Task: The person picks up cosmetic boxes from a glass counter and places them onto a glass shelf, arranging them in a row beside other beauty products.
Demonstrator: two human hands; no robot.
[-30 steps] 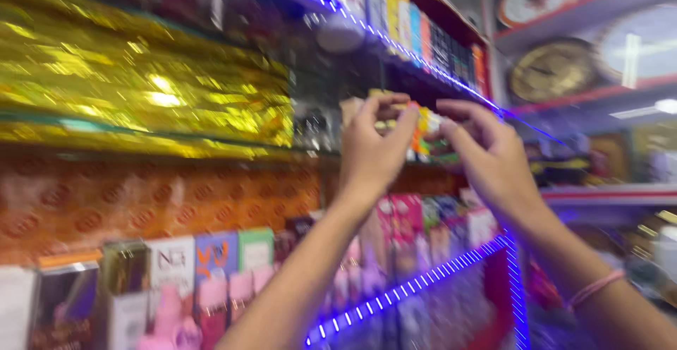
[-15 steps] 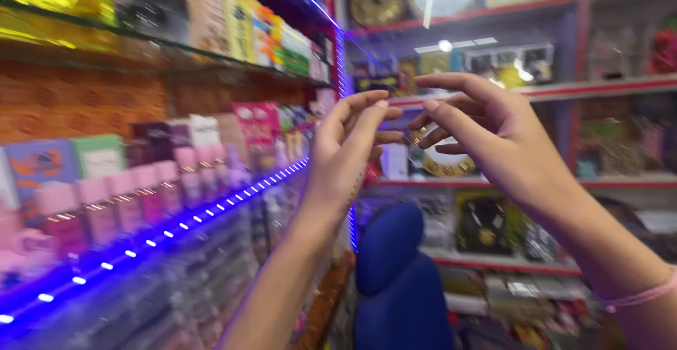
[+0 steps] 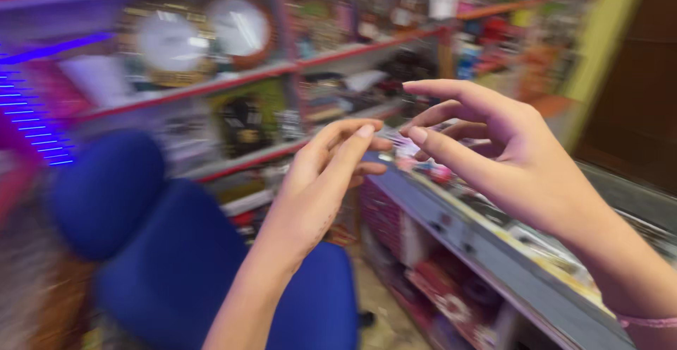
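Small pale item (image 3: 396,138), blurred, sits pinched between your left hand (image 3: 317,188) and right hand (image 3: 508,159) at picture centre, fingers closed around it, blue chair (image 3: 176,251) at seven o'clock, glass counter (image 3: 493,244) at four; steadying your grip seems next.

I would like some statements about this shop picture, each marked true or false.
1. Both hands are raised close together. True: left hand, right hand.
2. A red chair stands below the hands. False: the chair is blue.
3. Round clocks hang on the shelves behind. True.
4. The right wrist is bare. False: it wears a pink band.
5. The right hand holds a large box. False: at most something small and blurred at the fingertips.
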